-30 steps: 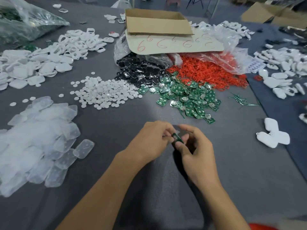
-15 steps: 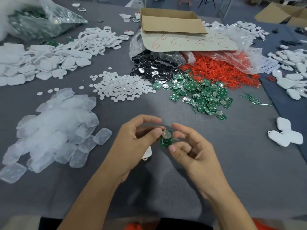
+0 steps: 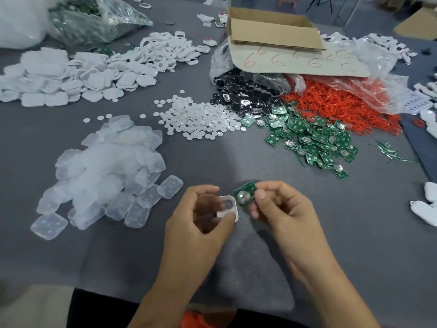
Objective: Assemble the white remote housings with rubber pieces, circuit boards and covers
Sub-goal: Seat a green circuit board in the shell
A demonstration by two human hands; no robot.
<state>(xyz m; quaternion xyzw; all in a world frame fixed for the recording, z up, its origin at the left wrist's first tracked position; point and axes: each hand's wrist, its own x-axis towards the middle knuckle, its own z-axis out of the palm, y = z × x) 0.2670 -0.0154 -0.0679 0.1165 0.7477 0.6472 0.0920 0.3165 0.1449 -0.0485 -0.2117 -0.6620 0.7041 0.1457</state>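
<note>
One housing (image 3: 229,207): left hand (image 3: 201,218), fingers curled round it
Board (image 3: 245,194): pinched by right hand (image 3: 281,209) fingertips
Gap: board just beside housing

Bare forearms, bare left hand (image 3: 201,223) and right hand (image 3: 281,209); orange garment (image 3: 194,318), black cloth (image 3: 99,311) at lap

grey table (image 3: 118,256) | piles — clear covers (image 3: 106,166), white discs (image 3: 198,121), green boards (image 3: 314,138), red rings (image 3: 343,107)

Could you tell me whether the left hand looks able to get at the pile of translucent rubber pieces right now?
Probably yes: only bare table lies between the left hand and the pile of translucent rubber pieces, though it holds a white housing, which may hamper grasping.
</note>
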